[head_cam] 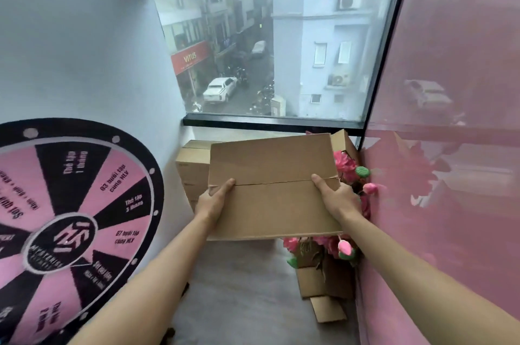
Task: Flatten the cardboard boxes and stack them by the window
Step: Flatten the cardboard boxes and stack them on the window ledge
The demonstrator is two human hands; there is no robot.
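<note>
Holding one flattened box (271,187) level by its side edges, left hand (212,199) and right hand (339,197) each clamped on it, thumbs on top. It hangs over the floor (239,288) just short of the window (270,46), above the stack (194,173) by the left wall. Judgement: lower flat, square edges to the stack, keep clear of the flowers (344,163) at right, release both sides together. Count: one box in hand; stacked boxes cannot be counted; one open box (323,280) with flowers at right.
</note>
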